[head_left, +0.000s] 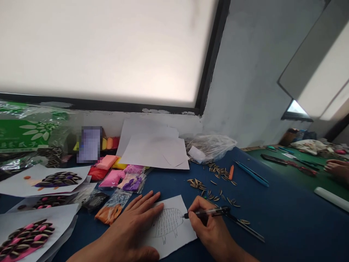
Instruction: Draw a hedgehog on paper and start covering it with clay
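A sheet of white paper (184, 238) lies on the blue table, bearing a line drawing (168, 222) of a rounded animal body with short strokes inside and two small legs. My left hand (131, 225) rests flat on the paper's left side, fingers stretched out, covering part of the drawing. In my right hand (211, 227) is a black pen (204, 214), gripped between thumb and fingers, its tip at the right edge of the drawn outline. Just behind the paper are loose striped sunflower seeds (196, 184).
Packets of coloured clay (111, 178) lie left of centre, beside seed-covered pictures (27, 238). Blank sheets (155, 151) lean by the wall. Blue tweezers (252, 174) and dark tweezers (249, 229) lie to the right. Another person's hand (338, 169) is over a green table.
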`<state>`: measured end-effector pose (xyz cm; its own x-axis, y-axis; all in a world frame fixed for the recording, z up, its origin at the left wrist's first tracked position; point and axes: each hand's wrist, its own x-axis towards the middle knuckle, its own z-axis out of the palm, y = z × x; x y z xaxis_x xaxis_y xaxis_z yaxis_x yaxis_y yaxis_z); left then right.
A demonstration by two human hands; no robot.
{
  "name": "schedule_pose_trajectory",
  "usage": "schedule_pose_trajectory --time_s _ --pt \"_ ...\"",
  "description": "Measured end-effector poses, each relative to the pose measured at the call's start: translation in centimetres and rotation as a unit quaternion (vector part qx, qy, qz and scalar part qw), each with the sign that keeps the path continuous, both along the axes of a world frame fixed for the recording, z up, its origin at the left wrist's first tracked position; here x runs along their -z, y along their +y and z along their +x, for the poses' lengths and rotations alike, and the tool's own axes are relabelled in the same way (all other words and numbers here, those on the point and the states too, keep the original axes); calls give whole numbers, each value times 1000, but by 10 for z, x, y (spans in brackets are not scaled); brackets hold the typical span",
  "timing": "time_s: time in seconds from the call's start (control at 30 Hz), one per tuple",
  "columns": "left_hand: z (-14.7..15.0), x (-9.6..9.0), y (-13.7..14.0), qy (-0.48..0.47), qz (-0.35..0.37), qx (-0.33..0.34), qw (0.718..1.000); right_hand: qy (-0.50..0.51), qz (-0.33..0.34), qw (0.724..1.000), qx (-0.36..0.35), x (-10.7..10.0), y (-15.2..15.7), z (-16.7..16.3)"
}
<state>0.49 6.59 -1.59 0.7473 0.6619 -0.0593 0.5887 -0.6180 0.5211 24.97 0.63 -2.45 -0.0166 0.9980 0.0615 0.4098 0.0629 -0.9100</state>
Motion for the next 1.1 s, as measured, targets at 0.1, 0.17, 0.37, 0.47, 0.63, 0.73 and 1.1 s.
schedule_pose_trajectory --time_s 0.1,0.17,0.37,0.47,0.63,0.73,1.1 --pt "-2 6 2 -18 11 12 1000 6 4 1000 3 -1 1 0" --pt "-3 12 5 -24 13 16 1000 10 9 1000 3 -1 1 -1" --pt "-2 21 9 -36 17 21 999 26 3 1000 5 -1 2 -2" --pt "-3 18 10 -35 14 28 999 29 1 1000 2 -2 2 -2" --pt "-4 16 7 -35 35 32 998 36 -14 999 4 -1 2 -1" --pt "-5 22 5 -45 62 33 997 42 -17 999 13 1 1 0" --pt "-8 27 5 -45 113 62 991 -54 40 998 11 8 1 4"
